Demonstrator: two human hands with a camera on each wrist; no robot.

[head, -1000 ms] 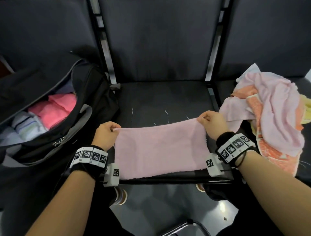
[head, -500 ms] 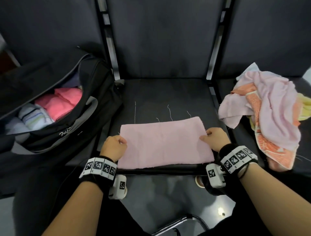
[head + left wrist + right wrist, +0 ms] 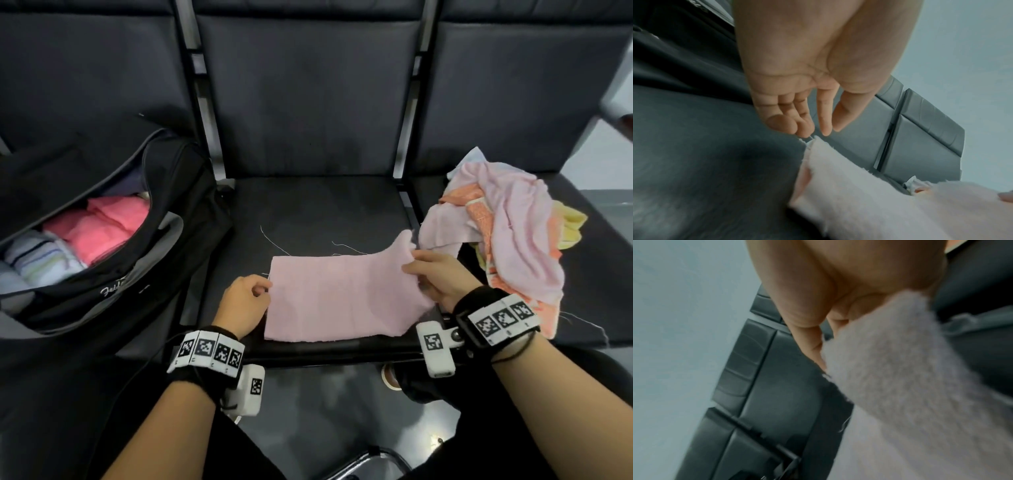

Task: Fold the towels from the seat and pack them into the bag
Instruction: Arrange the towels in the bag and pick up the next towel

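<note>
A light pink towel (image 3: 342,301), folded in half, lies across the front of the middle seat (image 3: 308,212). My right hand (image 3: 416,270) pinches its right end and holds that end raised off the seat; in the right wrist view the towel (image 3: 910,386) drapes from my thumb and fingers (image 3: 812,344). My left hand (image 3: 262,287) hovers at the towel's left edge with relaxed fingers, holding nothing. In the left wrist view its fingertips (image 3: 824,128) hang just above the towel's corner (image 3: 816,141). The open black bag (image 3: 164,260) stands on the left seat.
Inside the bag lie folded towels, a coral pink one (image 3: 102,226) and a striped white one (image 3: 44,260). A loose pile of pink, orange and yellow towels (image 3: 513,233) covers the right seat. Loose threads (image 3: 274,240) lie on the middle seat behind the towel.
The towel came down from the air onto the seat. My left hand has let go of its left edge. My right hand has lifted the right end up and inward.
</note>
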